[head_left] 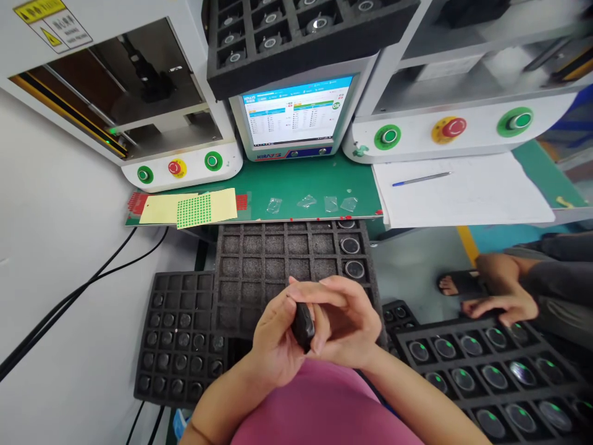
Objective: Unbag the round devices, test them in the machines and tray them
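In front of my chest, my left hand [277, 337] is closed around a black watch body [303, 327]. It is a small rounded device held on edge, so its face is turned away from view. My right hand [354, 318] is curled against it from the other side, with fingers reaching over its upper end and meeting the left fingers. Part of the grip is hidden behind the knuckles. Just beyond my hands lies a black foam tray [275, 266] with round watch bodies [354, 269] in its right column and bare compartments elsewhere.
A lower foam tray [180, 281] holds round devices at left. Another person's hand [504, 306] rests on a tray [407, 337] of green-dotted devices at right. The green bench [296, 185] carries sticker sheets [194, 210], paper [463, 198], a pen [421, 179], a monitor [296, 117] and two button-fronted machines.
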A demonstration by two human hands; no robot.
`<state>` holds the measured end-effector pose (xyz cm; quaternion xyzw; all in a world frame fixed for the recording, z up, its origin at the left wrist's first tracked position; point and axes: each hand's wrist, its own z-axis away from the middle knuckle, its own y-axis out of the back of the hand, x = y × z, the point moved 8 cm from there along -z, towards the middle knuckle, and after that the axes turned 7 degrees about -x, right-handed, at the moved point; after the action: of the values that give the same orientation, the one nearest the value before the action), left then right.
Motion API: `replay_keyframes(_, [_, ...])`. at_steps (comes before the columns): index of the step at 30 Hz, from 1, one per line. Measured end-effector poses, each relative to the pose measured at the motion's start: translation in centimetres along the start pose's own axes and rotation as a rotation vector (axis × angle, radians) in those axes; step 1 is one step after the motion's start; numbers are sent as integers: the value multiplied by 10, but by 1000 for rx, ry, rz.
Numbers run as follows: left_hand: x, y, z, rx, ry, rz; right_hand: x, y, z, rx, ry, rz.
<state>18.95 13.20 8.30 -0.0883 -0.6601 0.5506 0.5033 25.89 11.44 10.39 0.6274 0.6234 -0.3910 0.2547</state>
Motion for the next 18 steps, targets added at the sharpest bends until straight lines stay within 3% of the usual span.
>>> replay_keyframes(5, [2, -8, 2, -74, 9, 95, 1, -4, 3, -9, -21, -75])
replay_keyframes(15, [-5, 6, -17, 55, 84, 41, 10, 10, 3, -68, -26, 76])
replay_keyframes(18, [-7, 19, -24, 67, 153, -110, 10, 30, 3, 12, -65, 124])
